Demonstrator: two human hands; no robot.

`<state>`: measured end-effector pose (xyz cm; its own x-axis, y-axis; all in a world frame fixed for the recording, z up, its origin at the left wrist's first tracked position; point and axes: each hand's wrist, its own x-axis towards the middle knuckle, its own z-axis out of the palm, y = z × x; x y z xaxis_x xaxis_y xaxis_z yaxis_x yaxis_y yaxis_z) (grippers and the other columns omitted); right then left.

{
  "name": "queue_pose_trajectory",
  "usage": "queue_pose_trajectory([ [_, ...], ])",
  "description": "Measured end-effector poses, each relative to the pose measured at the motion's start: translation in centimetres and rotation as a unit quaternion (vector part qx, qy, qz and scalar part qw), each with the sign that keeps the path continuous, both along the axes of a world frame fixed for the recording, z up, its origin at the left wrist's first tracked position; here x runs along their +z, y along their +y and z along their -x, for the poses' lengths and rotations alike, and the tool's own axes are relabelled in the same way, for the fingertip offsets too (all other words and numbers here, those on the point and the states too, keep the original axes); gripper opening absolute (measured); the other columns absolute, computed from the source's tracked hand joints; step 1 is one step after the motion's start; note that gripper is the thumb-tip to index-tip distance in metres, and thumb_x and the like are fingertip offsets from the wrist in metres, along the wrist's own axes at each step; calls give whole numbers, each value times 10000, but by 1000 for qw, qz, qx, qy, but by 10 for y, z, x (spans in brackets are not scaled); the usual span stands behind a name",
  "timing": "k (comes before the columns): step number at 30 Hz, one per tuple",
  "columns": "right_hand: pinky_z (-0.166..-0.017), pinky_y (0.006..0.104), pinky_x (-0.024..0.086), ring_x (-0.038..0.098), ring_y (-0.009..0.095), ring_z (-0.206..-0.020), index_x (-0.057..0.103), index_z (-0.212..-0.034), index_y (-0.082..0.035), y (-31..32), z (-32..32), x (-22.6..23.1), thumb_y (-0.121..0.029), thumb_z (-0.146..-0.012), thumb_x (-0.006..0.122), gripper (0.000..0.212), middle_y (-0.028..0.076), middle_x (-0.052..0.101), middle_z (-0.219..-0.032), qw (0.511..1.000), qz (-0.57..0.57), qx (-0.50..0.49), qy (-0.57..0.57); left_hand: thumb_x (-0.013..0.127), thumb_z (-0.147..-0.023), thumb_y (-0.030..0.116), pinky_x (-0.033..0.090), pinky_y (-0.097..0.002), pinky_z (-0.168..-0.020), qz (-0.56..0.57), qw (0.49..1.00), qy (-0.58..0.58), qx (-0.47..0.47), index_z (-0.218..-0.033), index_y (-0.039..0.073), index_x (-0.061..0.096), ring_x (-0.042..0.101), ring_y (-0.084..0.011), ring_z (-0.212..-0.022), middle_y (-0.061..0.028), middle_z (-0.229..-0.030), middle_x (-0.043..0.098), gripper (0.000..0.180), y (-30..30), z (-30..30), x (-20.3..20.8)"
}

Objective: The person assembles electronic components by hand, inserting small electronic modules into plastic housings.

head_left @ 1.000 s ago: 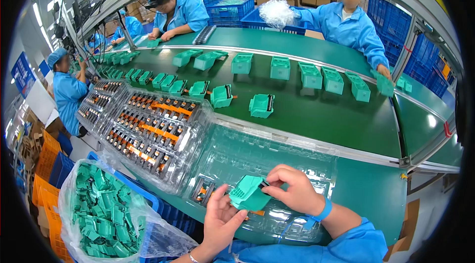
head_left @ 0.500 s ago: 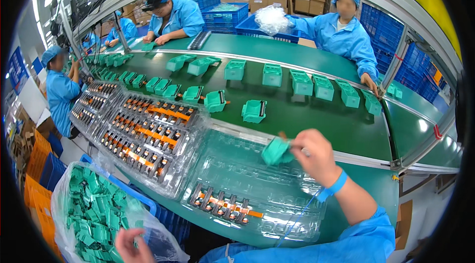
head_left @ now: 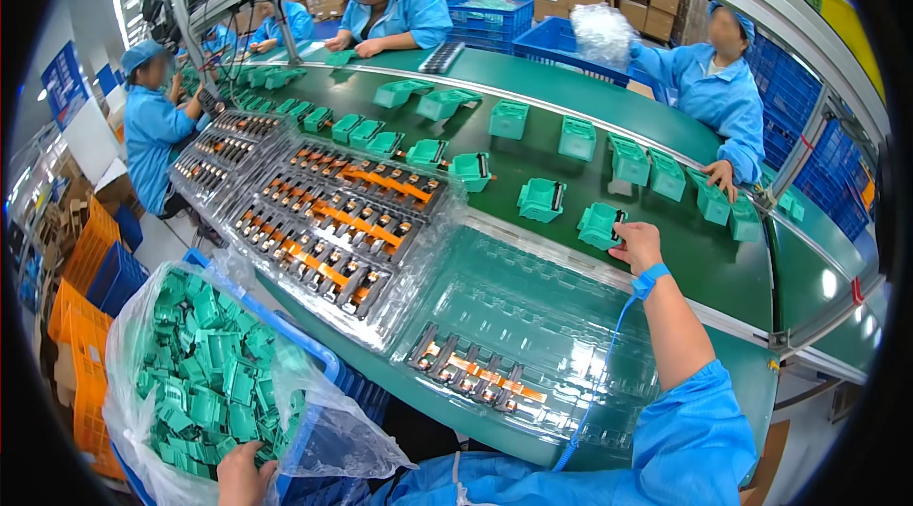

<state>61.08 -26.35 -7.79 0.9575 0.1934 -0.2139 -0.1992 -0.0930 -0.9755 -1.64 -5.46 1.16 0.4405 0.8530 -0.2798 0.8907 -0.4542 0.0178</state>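
Observation:
At the near edge of the dark green belt, my right hand (head_left: pixel 638 247) pinches the right side of a green plastic housing (head_left: pixel 598 225), which has a black part on its right side. A blue strap with a coiled cord circles that wrist. My left hand (head_left: pixel 244 477) is low at the left, at the near edge of a heap of loose green plastic parts (head_left: pixel 211 354) in a clear bag (head_left: pixel 128 382). Its visible thumb and finger are apart, with nothing seen between them. In front of me, a clear plastic tray (head_left: pixel 561 354) holds a row of black-and-copper components (head_left: pixel 468 371) with orange strips.
Fuller component trays (head_left: pixel 323 211) lie to the left. More green housings (head_left: pixel 539 200) line the belt (head_left: pixel 533 168). Across it, a co-worker's hand (head_left: pixel 720 180) touches housings at the right; another co-worker (head_left: pixel 395 16) works farther left. A metal frame post (head_left: pixel 808 149) stands at right.
My right hand has carried the green housing from above the tray to the belt's near edge. My left hand has come to the heap in the bag. The whole view has shifted.

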Motion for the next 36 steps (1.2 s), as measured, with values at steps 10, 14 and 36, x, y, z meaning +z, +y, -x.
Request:
queue_pose_trajectory([
  [10, -650, 269, 504, 598, 95, -762, 604, -1112, -73, 3, 159, 83, -199, -867, 610, 276, 65, 638, -890, 863, 41, 498, -72, 677, -729, 172, 485, -345, -803, 131, 991, 7, -24, -1156, 71, 601, 589, -269, -957, -157, -1057, 596, 445, 17, 28, 9],
  [14, -721, 434, 485, 619, 361, -817, 542, -1207, -127, -18, 218, 76, -408, -875, 552, 435, 171, 649, -856, 653, 245, 678, -234, 604, -783, 130, 464, -401, -822, 134, 988, -54, -53, -1091, 10, 606, 600, -355, -930, -225, -1004, 625, 331, 19, 21, 5],
  [36, -630, 411, 479, 605, 335, -744, 560, -871, -62, -34, 224, 47, -304, -820, 633, 258, 145, 619, -793, 758, 205, 555, -276, 496, -900, 190, 454, -398, -916, 449, 418, -780, 123, -1265, 58, 422, 542, -250, -1069, -110, -1195, 537, 395, -42, -161, 27],
])
